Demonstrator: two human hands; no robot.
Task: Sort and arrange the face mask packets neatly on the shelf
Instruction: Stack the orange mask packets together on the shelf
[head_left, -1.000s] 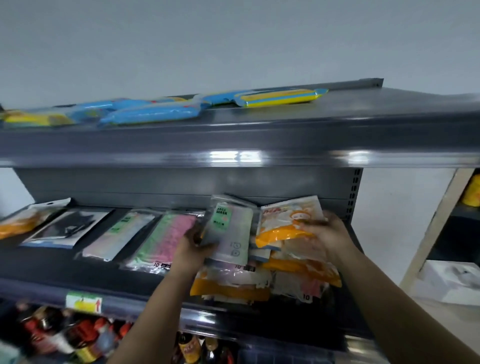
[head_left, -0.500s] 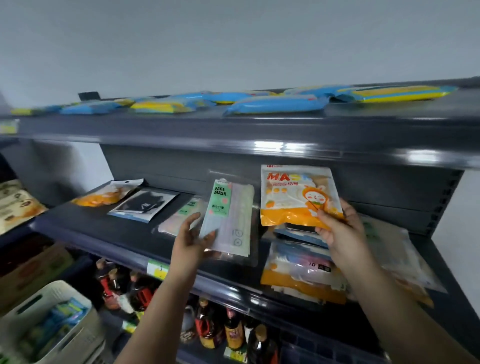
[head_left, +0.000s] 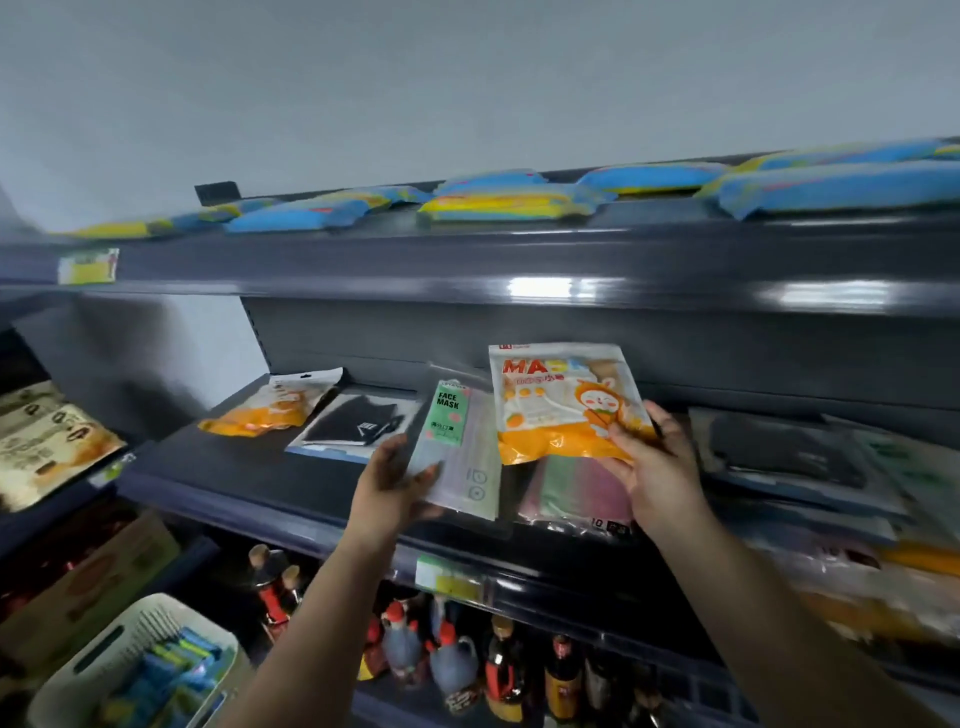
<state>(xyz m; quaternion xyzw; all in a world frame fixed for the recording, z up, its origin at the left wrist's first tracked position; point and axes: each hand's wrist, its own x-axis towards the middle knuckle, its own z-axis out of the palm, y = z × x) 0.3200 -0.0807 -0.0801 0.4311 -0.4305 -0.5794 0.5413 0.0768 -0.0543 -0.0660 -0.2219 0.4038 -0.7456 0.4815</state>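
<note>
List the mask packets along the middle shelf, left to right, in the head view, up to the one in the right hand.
Orange packet lying flat → black mask packet → green-label FACE MASK packet in the left hand → orange cartoon MASK packet in the right hand.

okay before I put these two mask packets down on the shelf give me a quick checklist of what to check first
1. Left hand holds the green-label FACE MASK packet: ok.
2. Right hand grips the orange cartoon packet: ok.
3. Matching orange packet at shelf's left end: ok.
4. Bare shelf in front of black mask packet: ok.
5. Pile at right tidy: not ok.
6. Pastel striped packet lies straight: cannot tell.
</note>
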